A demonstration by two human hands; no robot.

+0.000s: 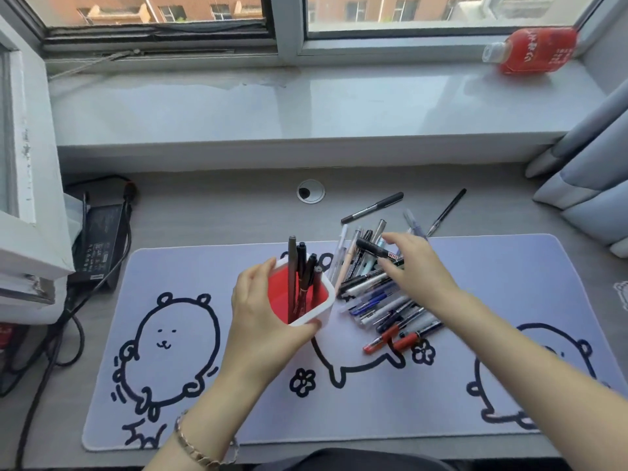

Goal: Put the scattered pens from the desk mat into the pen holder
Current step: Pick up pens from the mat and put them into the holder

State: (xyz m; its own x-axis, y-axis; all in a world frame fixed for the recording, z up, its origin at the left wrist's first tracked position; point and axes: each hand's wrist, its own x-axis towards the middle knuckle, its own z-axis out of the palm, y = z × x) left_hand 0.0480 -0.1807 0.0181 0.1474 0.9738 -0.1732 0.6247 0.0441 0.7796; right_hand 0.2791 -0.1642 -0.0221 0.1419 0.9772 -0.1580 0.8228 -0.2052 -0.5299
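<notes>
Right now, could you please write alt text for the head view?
The left hand grips a white, red-lined pen holder holding four pens, while the right hand pinches a black marker over the pen pile on a cartoon desk mat.

Upright pens (300, 266) are crowding the pen holder (324, 312)'s right side, leaving red room at left. The pen pile (377, 297) is hemming its right wall, and open mat (190, 273) is stretching far left.
</notes>
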